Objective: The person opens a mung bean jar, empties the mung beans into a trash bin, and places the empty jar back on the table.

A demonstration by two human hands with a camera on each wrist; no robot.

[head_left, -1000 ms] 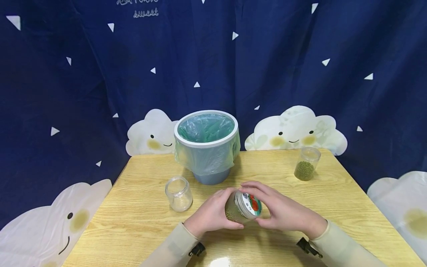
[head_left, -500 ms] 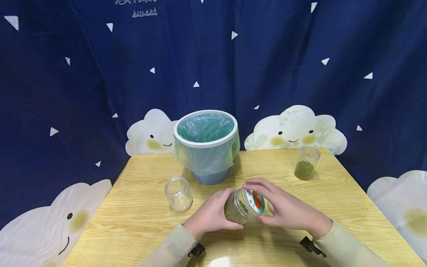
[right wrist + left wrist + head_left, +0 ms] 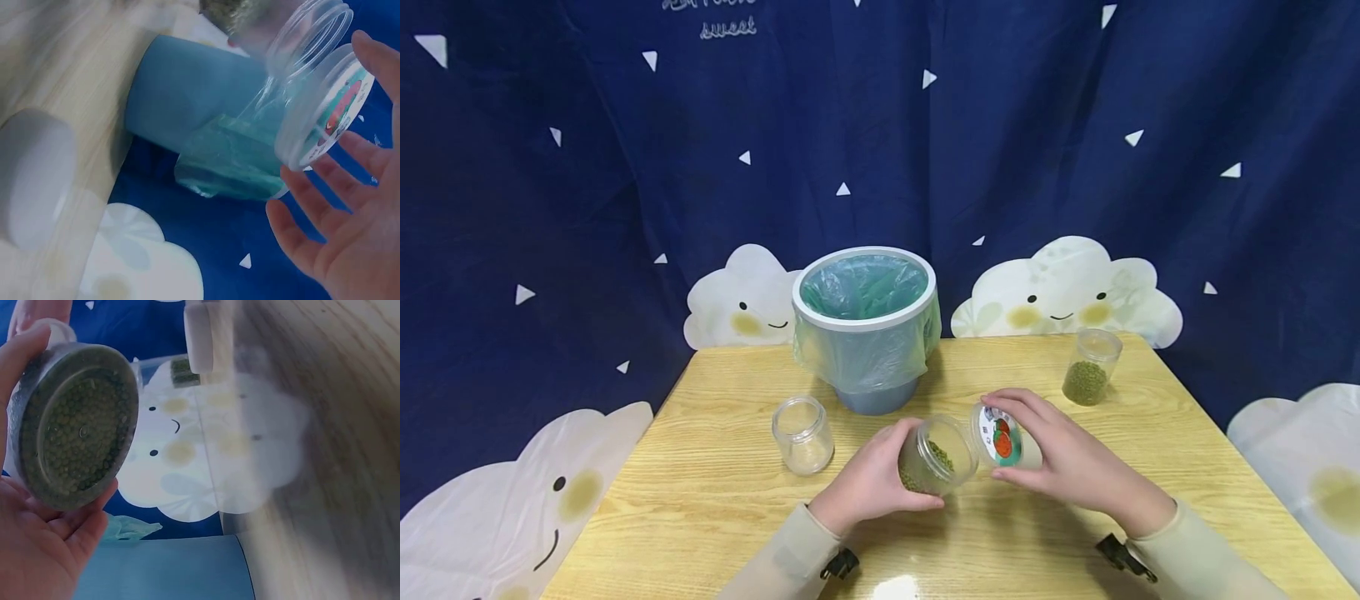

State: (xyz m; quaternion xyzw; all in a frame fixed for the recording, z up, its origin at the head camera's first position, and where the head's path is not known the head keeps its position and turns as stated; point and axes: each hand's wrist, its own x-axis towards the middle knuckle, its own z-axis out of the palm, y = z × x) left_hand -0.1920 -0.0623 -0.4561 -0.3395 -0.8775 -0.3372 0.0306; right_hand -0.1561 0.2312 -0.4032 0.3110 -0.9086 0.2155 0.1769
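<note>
Low in the middle of the frame, the left hand curls round a tipped jar of little green beans. Just right, the right hand pinches a round lid.

Apparently an indoor tabletop corner, dressed like a small set (home or studio, impossible to tell). A navy curtain with white triangles and smiling clouds hangs from nine o'clock round to three, around a pale wood-grain table.

red, green and white lid
</note>
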